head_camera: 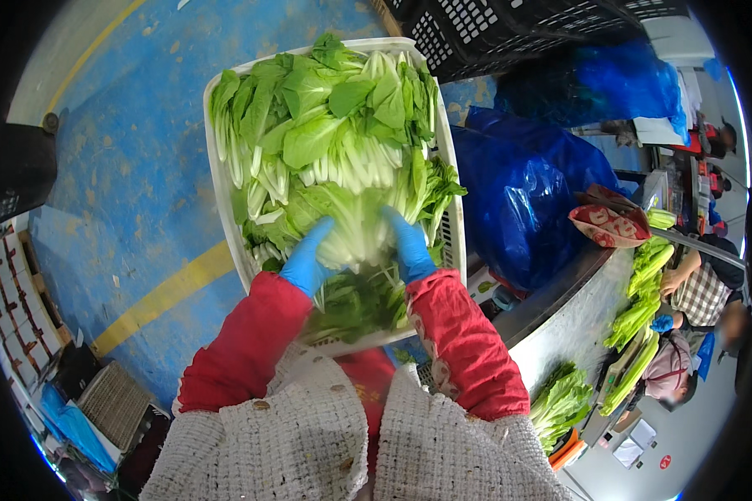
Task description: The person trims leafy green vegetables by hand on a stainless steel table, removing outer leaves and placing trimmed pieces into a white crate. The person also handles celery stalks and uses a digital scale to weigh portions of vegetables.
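A white plastic crate (225, 206) before me is heaped with leafy greens (313, 131) that have pale stalks. Both my hands wear blue gloves. My left hand (310, 257) and my right hand (410, 247) hold a bunch of greens (354, 232) between them, over the near half of the crate, its stalk ends towards me. The bunch is slightly blurred. Darker green leaves (357, 300) lie below it at the crate's near end. Some fingertips are hidden behind the leaves.
Black crates (476, 31) stand beyond, blue plastic bags (526, 194) to the right. A metal table (564, 332) at right bears more greens (561, 401); co-workers (695, 282) are beside it. Stacked white boxes (19, 307) and a black container (22, 169) are at left.
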`<state>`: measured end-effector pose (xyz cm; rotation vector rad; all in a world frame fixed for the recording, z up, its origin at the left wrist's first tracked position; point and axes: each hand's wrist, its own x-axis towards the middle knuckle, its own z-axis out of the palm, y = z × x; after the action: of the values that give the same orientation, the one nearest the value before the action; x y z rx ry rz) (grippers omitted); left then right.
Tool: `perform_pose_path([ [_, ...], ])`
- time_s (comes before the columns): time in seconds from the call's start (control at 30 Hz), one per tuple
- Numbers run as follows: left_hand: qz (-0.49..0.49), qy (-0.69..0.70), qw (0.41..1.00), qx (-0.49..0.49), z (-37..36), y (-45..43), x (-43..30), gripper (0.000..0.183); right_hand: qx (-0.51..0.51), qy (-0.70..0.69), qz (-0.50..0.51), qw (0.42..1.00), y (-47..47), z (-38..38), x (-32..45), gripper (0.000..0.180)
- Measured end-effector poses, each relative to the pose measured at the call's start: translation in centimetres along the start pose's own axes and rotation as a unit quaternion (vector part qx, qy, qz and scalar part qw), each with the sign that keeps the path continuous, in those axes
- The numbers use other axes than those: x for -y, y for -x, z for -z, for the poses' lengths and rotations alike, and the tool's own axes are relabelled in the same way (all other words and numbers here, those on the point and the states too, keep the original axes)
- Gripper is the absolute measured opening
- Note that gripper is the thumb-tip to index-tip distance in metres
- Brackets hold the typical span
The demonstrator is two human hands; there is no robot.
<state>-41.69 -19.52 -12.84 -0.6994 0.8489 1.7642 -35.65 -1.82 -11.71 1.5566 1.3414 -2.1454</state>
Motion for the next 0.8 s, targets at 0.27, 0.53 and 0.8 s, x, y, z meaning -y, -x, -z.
perform_pose_path([
  [0.27,0.03,-0.051,0.998,-0.006,1.3,6.0,3.1,0.043,-0.032,0.108,0.056,0.992,3.6,1.3,-6.0,0.079],
  [0.53,-0.127,-0.053,0.99,0.043,4.9,10.0,5.7,0.04,-0.017,0.074,0.196,0.978,12.8,0.7,-6.3,0.077],
  [0.8,-0.244,-0.13,0.946,0.172,2.3,17.5,3.3,0.044,0.022,-0.01,0.356,0.934,24.9,2.5,-3.6,0.074],
])
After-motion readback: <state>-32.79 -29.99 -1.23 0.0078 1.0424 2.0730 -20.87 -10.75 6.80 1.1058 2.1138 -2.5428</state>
